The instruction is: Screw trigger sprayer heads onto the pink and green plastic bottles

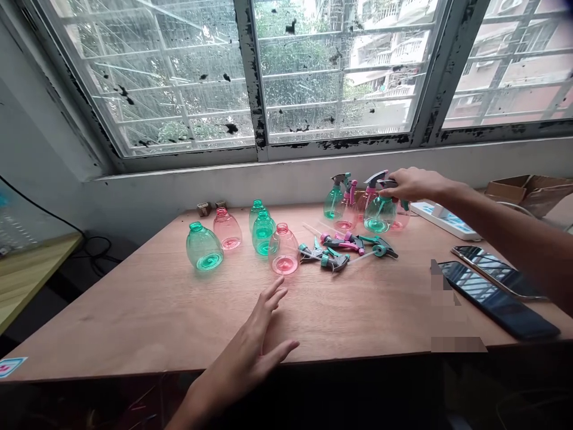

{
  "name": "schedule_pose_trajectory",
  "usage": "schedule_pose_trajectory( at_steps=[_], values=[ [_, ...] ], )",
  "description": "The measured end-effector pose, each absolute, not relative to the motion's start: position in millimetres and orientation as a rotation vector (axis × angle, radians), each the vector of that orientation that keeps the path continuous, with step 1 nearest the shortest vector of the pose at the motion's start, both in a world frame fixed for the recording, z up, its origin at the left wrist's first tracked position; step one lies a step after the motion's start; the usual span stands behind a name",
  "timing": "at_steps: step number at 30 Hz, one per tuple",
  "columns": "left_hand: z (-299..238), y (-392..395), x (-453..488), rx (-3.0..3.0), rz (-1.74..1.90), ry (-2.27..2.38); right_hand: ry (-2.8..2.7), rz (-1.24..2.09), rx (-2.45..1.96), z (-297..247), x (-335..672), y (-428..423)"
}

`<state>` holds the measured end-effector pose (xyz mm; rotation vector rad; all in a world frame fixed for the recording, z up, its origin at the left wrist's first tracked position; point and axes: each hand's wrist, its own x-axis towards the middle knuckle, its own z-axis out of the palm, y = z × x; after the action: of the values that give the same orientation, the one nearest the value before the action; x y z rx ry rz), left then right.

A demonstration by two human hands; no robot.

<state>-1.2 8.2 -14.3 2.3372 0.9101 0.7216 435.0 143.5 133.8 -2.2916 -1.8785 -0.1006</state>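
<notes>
My right hand is closed around the top of a green spray bottle, which stands among other assembled pink and green spray bottles at the back right. Low over the table's front, my left hand is open with its fingers spread and nothing in it. Just beyond its fingertips stands a pink bottle without a spray head. More headless bottles stand to the left, among them a green bottle and another pink bottle. Several loose trigger spray heads lie in a pile mid-table.
Two phones lie on the right of the wooden table. Behind them are a white power strip and a cardboard box. Two small dark objects sit at the back left, below the window.
</notes>
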Motion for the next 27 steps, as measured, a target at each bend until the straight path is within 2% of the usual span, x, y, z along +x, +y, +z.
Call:
schedule_pose_trajectory(
  at_steps=[5,14,19,22,24,27],
  values=[
    [-14,9,-2,2.338,0.669,0.930,-1.821,-0.069,-2.353,124,444,168],
    [-14,12,-3,2.404,0.603,0.994,-1.871,-0.368,-2.355,138,447,161],
    [-15,17,-2,2.386,0.594,1.026,-1.805,-0.674,-2.253,136,418,85],
    [-16,22,-2,2.273,0.663,1.081,-1.700,-0.950,-1.819,95,372,12],
    [-17,25,-3,2.179,0.703,1.128,-1.791,-0.745,-1.594,55,337,-23],
    [-18,28,-2,2.094,0.733,1.176,-1.954,-0.397,-1.493,0,302,-37]
  ],
)
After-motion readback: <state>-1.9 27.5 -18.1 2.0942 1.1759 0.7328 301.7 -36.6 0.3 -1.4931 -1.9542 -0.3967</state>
